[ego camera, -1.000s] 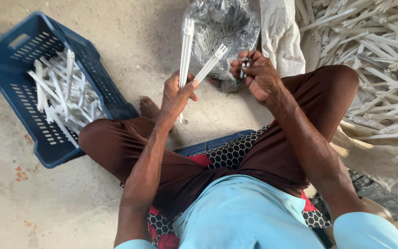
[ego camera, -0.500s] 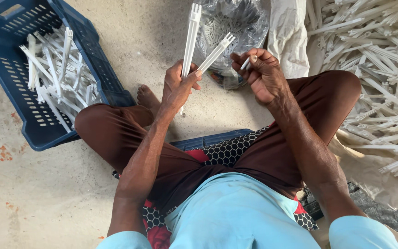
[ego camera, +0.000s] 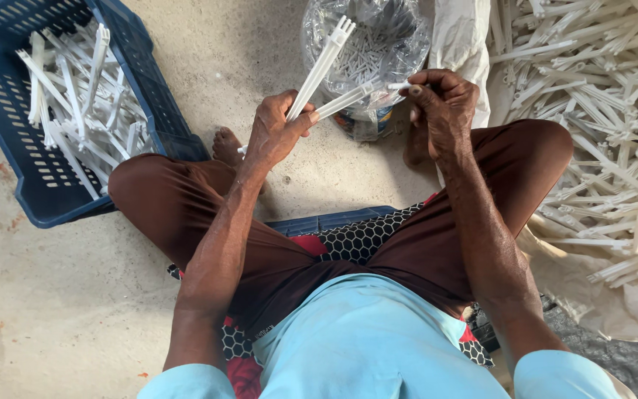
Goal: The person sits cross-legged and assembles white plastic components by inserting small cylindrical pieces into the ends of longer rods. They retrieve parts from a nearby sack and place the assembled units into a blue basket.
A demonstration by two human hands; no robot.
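Head view: left hand (ego camera: 275,133) grips two white plastic strips (ego camera: 326,63) at frame centre top; right hand (ego camera: 441,103) pinches small white pin (ego camera: 399,86) at lower strip's tip. Fitting step; next needs precise alignment.

Clear plastic bag (ego camera: 378,44) at 12 o'clock: rounded, crinkled, open-topped, holding small whitish pcs; coloured label patch at base, partly hidden. White sack (ego camera: 459,52) just beside it at 1 o'clock. No signs/screens.

Bare, speckled concrete floor (ego camera: 53,295) with rusty orange stains, evenly lit by soft daylight.
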